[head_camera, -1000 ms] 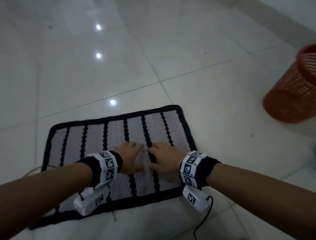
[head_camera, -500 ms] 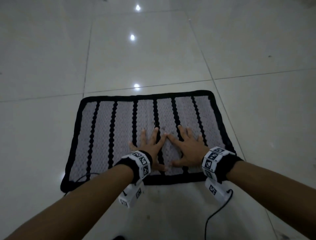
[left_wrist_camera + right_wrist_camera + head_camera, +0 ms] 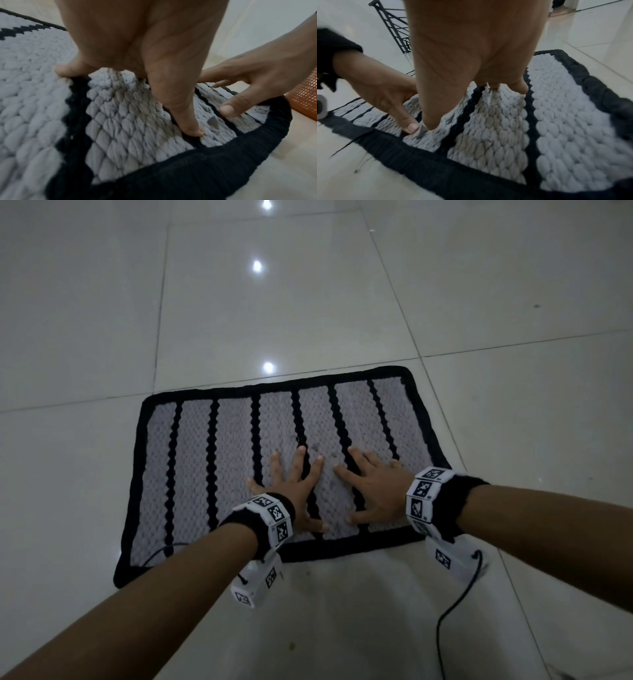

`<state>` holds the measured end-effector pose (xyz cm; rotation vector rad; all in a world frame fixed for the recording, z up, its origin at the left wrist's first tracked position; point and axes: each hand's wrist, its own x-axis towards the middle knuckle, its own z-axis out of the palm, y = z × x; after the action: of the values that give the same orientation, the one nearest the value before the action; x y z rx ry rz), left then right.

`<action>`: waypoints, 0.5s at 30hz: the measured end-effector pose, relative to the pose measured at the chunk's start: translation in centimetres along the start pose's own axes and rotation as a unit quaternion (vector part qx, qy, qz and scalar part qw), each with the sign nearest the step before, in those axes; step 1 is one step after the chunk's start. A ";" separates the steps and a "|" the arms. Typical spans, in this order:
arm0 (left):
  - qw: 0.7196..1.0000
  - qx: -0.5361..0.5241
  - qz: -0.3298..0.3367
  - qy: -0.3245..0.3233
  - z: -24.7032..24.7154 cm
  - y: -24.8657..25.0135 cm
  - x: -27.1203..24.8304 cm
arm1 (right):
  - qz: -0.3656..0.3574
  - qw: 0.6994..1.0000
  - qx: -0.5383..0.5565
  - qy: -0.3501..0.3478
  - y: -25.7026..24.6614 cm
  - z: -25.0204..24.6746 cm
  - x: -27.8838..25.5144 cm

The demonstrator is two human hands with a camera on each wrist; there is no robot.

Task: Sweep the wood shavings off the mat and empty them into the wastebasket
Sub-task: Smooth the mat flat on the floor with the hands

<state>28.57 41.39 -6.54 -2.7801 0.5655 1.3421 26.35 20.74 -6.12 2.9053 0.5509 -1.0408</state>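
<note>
A grey woven mat (image 3: 226, 460) with black stripes and a black border lies on the tiled floor. Both hands lie flat on its near right part, fingers spread and pressing into the weave. My left hand (image 3: 294, 477) is beside my right hand (image 3: 368, 484), with a narrow gap between them. A few small wood shavings (image 3: 315, 447) sit just beyond the fingertips. One shaving (image 3: 213, 122) lies between the two thumbs, also seen as a shaving (image 3: 421, 130) in the right wrist view. The orange mesh wastebasket (image 3: 306, 94) shows only at the right edge of the left wrist view.
Pale glossy tiles (image 3: 513, 422) surround the mat. A black cable (image 3: 452, 607) trails from the right wrist camera over the floor, and another cable (image 3: 161, 549) crosses the mat's near left corner. A black metal rack (image 3: 393, 27) stands beyond the mat's left side.
The hands went from cupped together to flat with fingers spread, then moved slightly apart. The head view swung left and the wastebasket left it.
</note>
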 end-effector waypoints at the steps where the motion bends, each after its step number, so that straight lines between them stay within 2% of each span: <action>1: 1.000 0.008 -0.006 -0.005 -0.2 0.2 -0.1 | -0.009 1.000 -0.019 -0.006 0.3 -0.2 -0.2; 4: 0.999 0.021 -0.025 -0.033 -1.0 0.9 0.2 | -0.025 0.999 -0.045 -0.015 1.1 -0.8 -0.3; 9: 0.996 0.046 -0.066 -0.048 -1.9 2.1 0.9 | -0.030 0.998 0.032 0.034 1.1 1.0 -0.9; 15: 0.996 0.049 -0.057 -0.043 -1.7 4.8 0.8 | -0.023 0.996 0.065 0.056 2.3 2.6 -1.8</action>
<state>28.77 36.33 -5.36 -2.6206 0.4481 1.3629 24.22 17.68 -7.32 3.0957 0.5786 -0.9570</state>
